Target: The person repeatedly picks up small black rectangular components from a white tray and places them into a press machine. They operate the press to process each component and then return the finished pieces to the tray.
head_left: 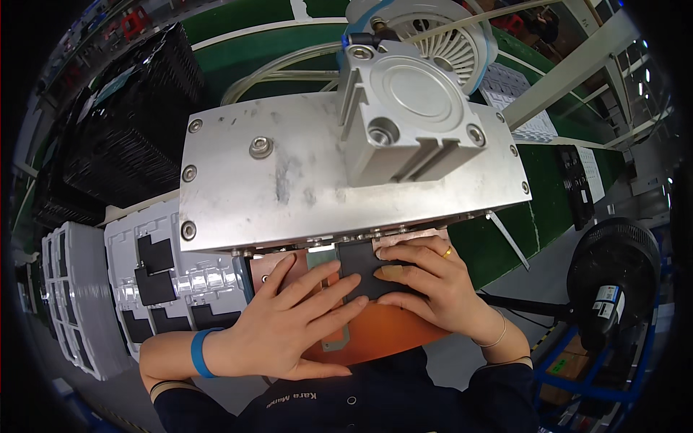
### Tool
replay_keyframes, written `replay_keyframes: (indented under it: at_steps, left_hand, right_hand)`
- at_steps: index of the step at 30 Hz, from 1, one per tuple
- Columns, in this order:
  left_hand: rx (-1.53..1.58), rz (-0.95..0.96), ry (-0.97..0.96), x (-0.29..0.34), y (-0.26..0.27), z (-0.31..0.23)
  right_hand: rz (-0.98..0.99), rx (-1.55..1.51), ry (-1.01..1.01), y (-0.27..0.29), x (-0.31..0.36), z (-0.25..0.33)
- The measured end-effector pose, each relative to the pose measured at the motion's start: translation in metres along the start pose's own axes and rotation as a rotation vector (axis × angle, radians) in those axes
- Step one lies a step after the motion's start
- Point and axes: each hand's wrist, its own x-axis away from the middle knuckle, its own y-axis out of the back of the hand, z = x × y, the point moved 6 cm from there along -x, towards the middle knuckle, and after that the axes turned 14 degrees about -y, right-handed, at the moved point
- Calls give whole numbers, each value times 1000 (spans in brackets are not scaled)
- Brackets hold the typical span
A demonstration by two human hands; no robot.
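One dark pad [356, 270] lies on an orange base [393, 328] at the front edge of a metal press [303, 180]. The left hand [289, 317] is spread, grasping nothing, with fingertips over the pad's left side. The right hand [433, 281] lies with bent fingers over its right side; whether it grips the pad, I cannot tell. Left of the press, a white tray [208, 280] holds dark pieces [155, 254], near stacked black trays [130, 137].
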Motion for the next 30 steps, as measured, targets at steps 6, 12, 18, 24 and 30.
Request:
replay_keyframes:
  at_steps: [6,12,18,24,30]
  left_hand:
    - [24,-2,8,1,0,0]
    - [29,-2,10,0,1,0]
    - [53,1,14,2,-2,1]
    - [42,15,16,2,-2,1]
    - [12,-4,5,2,-1,1]
  right_hand:
    - [23,-13,-13,-1,1,-1]
    - [44,-37,-34,-2,1,-3]
    - [35,-35,-48,-2,2,-5]
    - [34,-46,-54,-3,1,-6]
    - [43,-47,-51,-3,1,-7]
